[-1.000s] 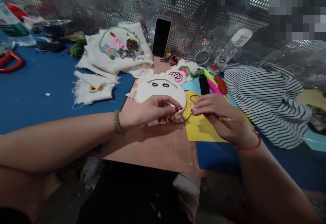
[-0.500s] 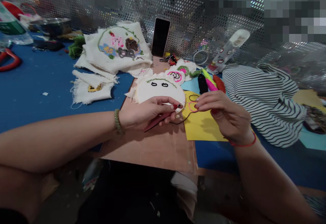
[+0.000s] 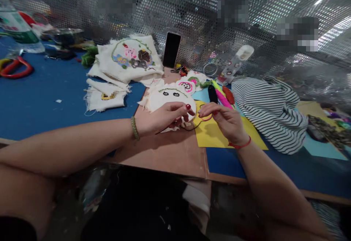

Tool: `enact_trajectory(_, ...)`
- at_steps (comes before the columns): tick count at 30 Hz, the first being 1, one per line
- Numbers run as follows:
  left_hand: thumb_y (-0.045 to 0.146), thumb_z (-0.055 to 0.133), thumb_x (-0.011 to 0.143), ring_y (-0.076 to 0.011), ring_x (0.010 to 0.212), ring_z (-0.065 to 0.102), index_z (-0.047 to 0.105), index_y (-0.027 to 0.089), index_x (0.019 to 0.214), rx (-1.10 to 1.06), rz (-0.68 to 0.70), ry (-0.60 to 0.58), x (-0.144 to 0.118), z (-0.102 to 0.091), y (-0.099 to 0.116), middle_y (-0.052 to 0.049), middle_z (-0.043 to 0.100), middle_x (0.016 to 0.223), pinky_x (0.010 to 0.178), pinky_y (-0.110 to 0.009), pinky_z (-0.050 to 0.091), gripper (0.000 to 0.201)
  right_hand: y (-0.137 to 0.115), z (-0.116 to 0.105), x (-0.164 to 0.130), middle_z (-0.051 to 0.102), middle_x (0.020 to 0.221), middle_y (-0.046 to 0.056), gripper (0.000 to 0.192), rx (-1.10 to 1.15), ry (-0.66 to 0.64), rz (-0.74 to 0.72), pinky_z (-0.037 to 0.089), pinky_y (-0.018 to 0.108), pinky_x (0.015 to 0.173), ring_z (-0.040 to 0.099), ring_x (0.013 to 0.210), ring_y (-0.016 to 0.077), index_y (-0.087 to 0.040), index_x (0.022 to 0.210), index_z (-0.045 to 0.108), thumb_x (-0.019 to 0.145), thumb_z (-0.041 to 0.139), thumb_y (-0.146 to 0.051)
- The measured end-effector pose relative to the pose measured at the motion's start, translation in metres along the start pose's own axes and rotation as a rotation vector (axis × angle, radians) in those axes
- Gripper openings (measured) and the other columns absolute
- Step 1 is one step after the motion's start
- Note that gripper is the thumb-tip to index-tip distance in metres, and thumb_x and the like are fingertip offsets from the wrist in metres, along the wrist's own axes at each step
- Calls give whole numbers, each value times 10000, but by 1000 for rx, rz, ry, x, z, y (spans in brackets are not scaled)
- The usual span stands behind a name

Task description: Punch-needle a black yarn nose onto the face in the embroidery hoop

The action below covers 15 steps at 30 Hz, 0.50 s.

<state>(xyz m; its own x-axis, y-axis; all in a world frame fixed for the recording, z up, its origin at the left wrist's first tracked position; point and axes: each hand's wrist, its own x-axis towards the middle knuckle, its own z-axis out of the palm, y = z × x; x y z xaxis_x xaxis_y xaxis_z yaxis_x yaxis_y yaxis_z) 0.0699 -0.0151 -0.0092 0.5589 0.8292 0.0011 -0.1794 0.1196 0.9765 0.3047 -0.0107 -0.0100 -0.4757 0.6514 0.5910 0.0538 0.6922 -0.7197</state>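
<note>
My left hand [image 3: 174,117] hovers over the lower edge of the embroidery hoop [image 3: 173,98]. Its thumb is raised, and the other fingers curl around black thread [image 3: 196,126] that trails out to the right. A thin dark tip pokes out below the palm; its kind is hidden. My right hand [image 3: 223,118] faces it with thumb and fingertips pinched together over the yellow sheet [image 3: 210,137]. Whatever lies in that pinch is too small to make out. A pink loop [image 3: 207,118] shows by those fingertips. The hooped white cloth bears two black stitched eyes and a green curve.
Stitched white cloths [image 3: 134,56] lie at back left, near red-handled scissors [image 3: 20,67] and a plastic bottle [image 3: 20,33]. A phone [image 3: 172,50] leans against the mesh panel. Bundled threads [image 3: 223,96], a clear bottle [image 3: 234,65] and striped fabric [image 3: 271,113] occupy the right.
My right hand has come left, closer to my left hand. My left thumb has lifted from its earlier pinch. The whole view has shifted a little.
</note>
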Motion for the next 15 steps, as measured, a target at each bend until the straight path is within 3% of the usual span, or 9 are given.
enact_trajectory(5, 261, 686, 890, -40, 493, 427, 635, 136, 828, 117, -26, -6, -1, 1, 3, 28, 577, 679, 458, -177, 297, 149, -10, 6, 3, 744, 943, 74, 253, -181, -70, -103, 552, 423, 900, 699, 966, 209, -232, 969, 750, 1030, 513, -296)
enact_trajectory(9, 192, 684, 858, -44, 507, 436, 593, 140, 753, 123, 14, 54, 1, -1, 3, 35, 562, 651, 478, -173, 321, 149, -18, 4, 3, 756, 856, 68, 294, -284, -93, -207, 565, 445, 845, 711, 920, 233, -231, 878, 730, 1032, 495, -321)
enact_trajectory(15, 210, 679, 866, -40, 508, 416, 604, 138, 760, 102, 34, 106, 3, -8, 1, 15, 592, 684, 474, -177, 299, 149, -11, -5, 2, 729, 780, 40, 245, -40, 302, -126, 558, 425, 810, 692, 857, 225, -256, 838, 735, 1003, 577, -346)
